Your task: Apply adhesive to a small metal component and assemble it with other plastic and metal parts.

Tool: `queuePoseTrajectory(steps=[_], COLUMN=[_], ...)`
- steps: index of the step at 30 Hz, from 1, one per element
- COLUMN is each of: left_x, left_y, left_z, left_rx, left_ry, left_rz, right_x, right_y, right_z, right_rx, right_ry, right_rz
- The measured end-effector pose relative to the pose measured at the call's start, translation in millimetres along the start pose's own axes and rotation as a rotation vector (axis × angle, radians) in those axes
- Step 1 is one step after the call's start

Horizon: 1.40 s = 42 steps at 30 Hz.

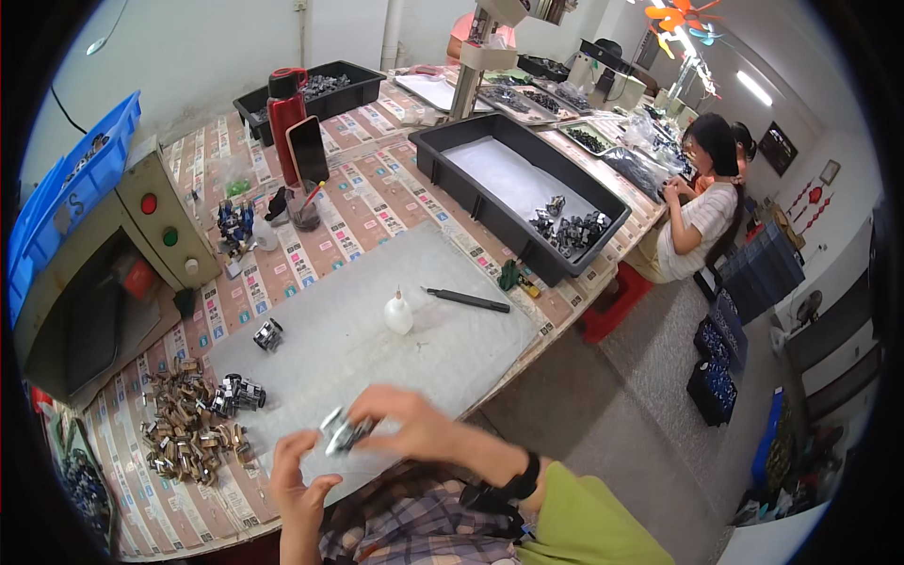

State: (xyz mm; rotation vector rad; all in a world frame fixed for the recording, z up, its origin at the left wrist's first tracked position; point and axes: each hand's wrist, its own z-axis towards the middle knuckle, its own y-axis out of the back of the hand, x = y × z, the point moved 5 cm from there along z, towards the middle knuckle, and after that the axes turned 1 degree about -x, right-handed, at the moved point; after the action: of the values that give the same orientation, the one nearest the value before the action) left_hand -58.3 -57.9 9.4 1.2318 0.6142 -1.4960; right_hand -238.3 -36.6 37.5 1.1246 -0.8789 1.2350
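Note:
My right hand [405, 424] pinches a small shiny silver metal part [334, 435] between thumb and fingers, just above the near edge of the grey work mat [330, 311]. Close by on its left, my left hand [299, 480] has thumb and fingers apart, its fingertips near the part. A similar silver-and-black part [267, 334] lies on the mat, and several more [235, 395] sit at its left edge. Beyond my hands stand a small white bottle with a thin tip [398, 315] and a slim black tool [466, 299], perhaps tweezers.
Brown-and-silver pieces [193, 424] are heaped at left, beside a beige machine [155, 226] with a blue tray [71, 207] on top. A black bin [527, 202] holds silver parts. A red bottle [285, 132] and phone [306, 151] stand behind. Another person [702, 212] sits at right.

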Motion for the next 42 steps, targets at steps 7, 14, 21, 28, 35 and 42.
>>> queuePoseTrajectory(steps=[7,14,21,28,35,42], left_x=[59,73,38,48,65,63], left_y=[120,152,129,107,105,128], left_z=[-33,-54,-31,-25,-31,-44], left_rx=[-0.385,-0.352,-0.409,-0.299,-0.325,-0.344], left_ry=[0.323,0.376,0.25,0.288,0.291,0.386], left_rz=[0.059,0.355,0.541,0.729,0.723,0.696], right_x=[18,-50,-66,-28,-57,-98], right_y=[255,357,377,295,161,93], right_z=[-27,-27,-23,-12,1,33], right_rx=[-1.221,-0.888,-0.721,-0.759,-0.513,-0.445], right_ry=[0.016,-0.131,-0.252,-0.042,-0.154,-0.226], right_rz=[-0.509,-1.296,-1.588,-1.569,-0.574,-0.464])
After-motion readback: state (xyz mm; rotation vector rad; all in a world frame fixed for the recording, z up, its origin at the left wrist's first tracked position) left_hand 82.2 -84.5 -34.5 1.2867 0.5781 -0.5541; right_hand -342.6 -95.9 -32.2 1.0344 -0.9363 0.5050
